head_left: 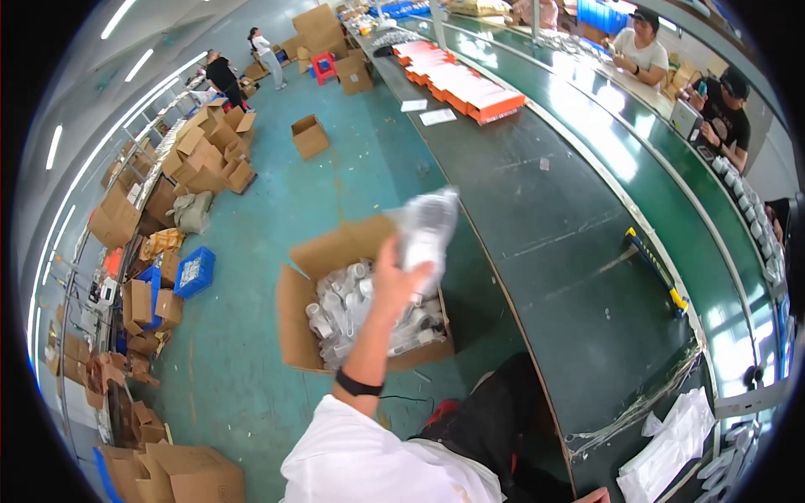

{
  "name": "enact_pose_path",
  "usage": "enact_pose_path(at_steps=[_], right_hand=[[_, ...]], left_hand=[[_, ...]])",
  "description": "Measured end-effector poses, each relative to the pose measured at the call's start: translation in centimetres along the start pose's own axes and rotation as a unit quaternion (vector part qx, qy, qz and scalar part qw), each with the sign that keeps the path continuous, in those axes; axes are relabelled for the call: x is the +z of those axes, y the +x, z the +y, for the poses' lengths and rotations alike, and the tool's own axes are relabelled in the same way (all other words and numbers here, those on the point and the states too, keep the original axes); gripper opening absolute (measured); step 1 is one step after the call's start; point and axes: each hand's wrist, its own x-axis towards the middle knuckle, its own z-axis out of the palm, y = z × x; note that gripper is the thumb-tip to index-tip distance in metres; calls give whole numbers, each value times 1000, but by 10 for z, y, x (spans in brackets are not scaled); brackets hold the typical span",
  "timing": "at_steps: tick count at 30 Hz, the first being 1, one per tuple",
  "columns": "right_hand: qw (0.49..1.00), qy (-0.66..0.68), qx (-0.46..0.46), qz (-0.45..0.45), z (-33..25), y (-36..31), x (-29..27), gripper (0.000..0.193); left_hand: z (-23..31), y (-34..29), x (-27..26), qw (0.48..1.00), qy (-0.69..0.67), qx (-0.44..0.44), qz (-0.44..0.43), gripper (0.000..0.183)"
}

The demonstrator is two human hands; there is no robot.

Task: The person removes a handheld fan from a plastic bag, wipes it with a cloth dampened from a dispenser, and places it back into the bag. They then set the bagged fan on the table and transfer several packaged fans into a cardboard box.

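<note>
My left hand [394,281] is clamped on a clear plastic-wrapped pack [426,230], just above the open carton [302,335]. Pack's long axis runs up & away from the carton. Right hand [594,496] barely in view, can't tell its fingers.

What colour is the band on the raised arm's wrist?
Black; the wristband shows clearly in the head view, below the left hand.

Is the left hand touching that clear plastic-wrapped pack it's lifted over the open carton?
Touching. The head view shows the left hand closed around the lower end of the clear pack, held above the carton.

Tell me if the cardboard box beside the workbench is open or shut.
Open: the cardboard box has its flaps spread, with clear bagged parts visible inside.
</note>
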Motion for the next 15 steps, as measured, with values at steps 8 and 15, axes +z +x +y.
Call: enact_pose_path(at_steps=[8,15], right_hand=[[999,-23,-32,11,-7,-6,3,28],[993,61,99,28,32,-20,13,15]], left_hand=[[-138,58,-168,923,309,-88,210,84],[-273,134,-188,824,564,0,52,70]])
